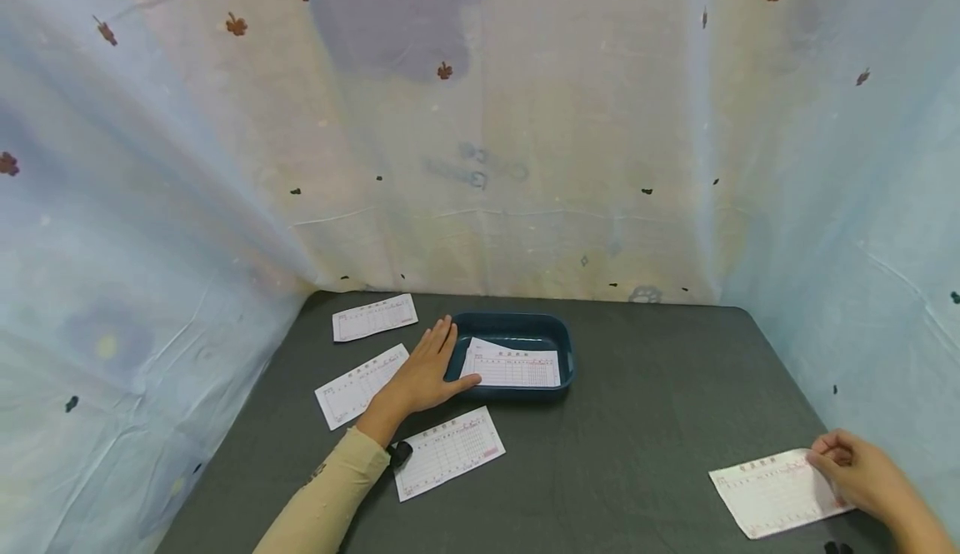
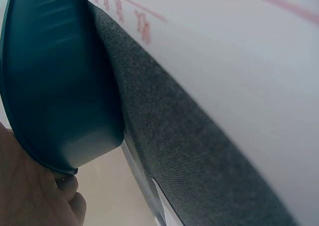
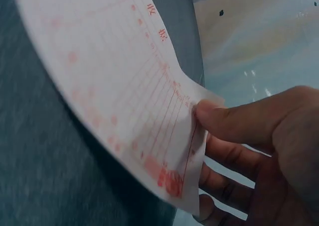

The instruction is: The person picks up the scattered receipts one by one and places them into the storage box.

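A dark blue plastic tray [image 1: 517,320] sits at the back middle of the table, with printed receipt slips [image 1: 517,369] lying in it. My left hand [image 1: 420,379] rests on the tray's left side, fingers stretched along the rim and thumb over the front edge. In the left wrist view, the tray's outer wall [image 2: 65,86] stands close to that hand [image 2: 35,191]. At the far right, my right hand [image 1: 862,471] pinches the right edge of a receipt slip [image 1: 772,496]. The right wrist view shows this slip [image 3: 124,96] bent, with the thumb on its printed face.
On the left part of the table lie three more slips: one at the back [image 1: 375,317], one partly behind my left hand [image 1: 356,387] and one in front of the tray [image 1: 450,454]. A patterned curtain [image 1: 525,137] surrounds the dark table [image 1: 637,454].
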The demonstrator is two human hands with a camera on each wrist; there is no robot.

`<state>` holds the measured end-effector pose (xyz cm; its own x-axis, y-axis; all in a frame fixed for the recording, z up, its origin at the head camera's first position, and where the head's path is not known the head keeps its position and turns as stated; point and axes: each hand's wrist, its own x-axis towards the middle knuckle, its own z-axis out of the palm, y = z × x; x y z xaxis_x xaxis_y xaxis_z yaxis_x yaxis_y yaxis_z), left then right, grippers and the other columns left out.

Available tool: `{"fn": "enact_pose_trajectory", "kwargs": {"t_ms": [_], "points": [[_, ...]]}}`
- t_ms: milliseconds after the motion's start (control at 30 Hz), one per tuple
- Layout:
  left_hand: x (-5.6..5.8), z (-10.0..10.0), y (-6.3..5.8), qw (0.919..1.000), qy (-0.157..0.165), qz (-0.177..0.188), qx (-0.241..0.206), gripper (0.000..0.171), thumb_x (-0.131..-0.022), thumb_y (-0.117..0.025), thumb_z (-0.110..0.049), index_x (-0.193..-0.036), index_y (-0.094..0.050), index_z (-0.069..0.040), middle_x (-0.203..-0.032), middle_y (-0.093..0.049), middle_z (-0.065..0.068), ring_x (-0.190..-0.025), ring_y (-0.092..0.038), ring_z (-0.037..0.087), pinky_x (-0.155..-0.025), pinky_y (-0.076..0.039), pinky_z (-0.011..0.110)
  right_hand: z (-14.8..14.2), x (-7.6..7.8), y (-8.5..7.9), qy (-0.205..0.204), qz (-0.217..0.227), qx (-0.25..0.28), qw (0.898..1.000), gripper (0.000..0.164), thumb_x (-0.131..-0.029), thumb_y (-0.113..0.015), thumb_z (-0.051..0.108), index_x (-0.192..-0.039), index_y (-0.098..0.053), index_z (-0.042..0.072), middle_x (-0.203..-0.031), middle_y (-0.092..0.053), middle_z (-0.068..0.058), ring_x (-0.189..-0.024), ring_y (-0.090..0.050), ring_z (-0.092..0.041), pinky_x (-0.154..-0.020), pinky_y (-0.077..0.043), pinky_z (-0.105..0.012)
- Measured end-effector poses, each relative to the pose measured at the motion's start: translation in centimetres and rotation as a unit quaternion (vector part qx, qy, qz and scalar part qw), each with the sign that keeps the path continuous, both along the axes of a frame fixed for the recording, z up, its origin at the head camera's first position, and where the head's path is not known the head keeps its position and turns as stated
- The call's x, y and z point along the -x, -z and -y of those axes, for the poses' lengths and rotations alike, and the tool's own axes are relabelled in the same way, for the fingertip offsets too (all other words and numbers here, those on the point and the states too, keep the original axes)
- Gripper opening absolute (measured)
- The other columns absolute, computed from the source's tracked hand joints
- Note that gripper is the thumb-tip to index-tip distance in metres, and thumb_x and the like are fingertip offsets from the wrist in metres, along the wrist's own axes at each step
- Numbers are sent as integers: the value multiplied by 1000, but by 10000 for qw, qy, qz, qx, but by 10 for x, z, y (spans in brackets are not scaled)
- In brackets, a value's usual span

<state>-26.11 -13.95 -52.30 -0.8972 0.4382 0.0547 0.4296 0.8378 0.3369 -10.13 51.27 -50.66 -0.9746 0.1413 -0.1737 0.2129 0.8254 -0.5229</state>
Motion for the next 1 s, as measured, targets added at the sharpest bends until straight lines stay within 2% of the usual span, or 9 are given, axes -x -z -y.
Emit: {"fn": "enact_pose_trajectory", "kwargs": {"t_ms": [100,267,467,600,833,1000], "points": [[0,0,0,10000,13,-27,-9,117,-97,-50,-84,-172,-12,-2,-181,-1,14,-167,0,31,-134,-9,53,6,7,-5,-339,-331,-113,9988,19,-109,-63,15,-104,-63,-3,-85,-66,-1,-71,-51,-4,-59,-46,-27],[0,0,0,10000,42,-84,31,116,-98,-49,-83,-171,-13,-1,-181,-3,16,-167,-2,33,-133,-13,56,20,18,-10,-459,-697,-67,9965,19,-110,-64,19,-107,-65,0,-87,-71,-1,-73,-51,0,-61,-43,-26],[-2,0,-1,9999,33,-58,91,118,-97,-47,-85,-172,-11,-2,-181,-1,15,-167,-2,32,-134,-13,54,38,31,-15,-501,-1019,79,9935,22,-110,-65,23,-111,-65,1,-88,-73,-1,-73,-49,-2,-61,-39,-27],[-1,0,-1,10000,43,-51,68,118,-97,-47,-85,-172,-11,-2,-181,-1,15,-167,-1,31,-134,-12,54,50,38,-16,-548,-1209,361,9905,25,-111,-63,24,-114,-63,-1,-88,-74,0,-73,-48,-5,-60,-38,-27],[-2,0,-4,9999,26,-19,149,119,-96,-46,-86,-171,-9,-2,-180,2,13,-167,0,30,-134,-10,53,72,49,-20,-553,-1663,783,9814,25,-111,-64,26,-115,-62,2,-80,-73,2,-67,-44,-10,-56,-32,-31],[-1,1,-2,9999,22,-32,140,118,-97,-46,-85,-172,-10,-2,-181,0,15,-167,0,30,-134,-10,53,89,59,-23,-460,-1957,1029,9742,26,-110,-65,29,-118,-61,4,-81,-71,3,-70,-47,-10,-57,-33,-31]]}}
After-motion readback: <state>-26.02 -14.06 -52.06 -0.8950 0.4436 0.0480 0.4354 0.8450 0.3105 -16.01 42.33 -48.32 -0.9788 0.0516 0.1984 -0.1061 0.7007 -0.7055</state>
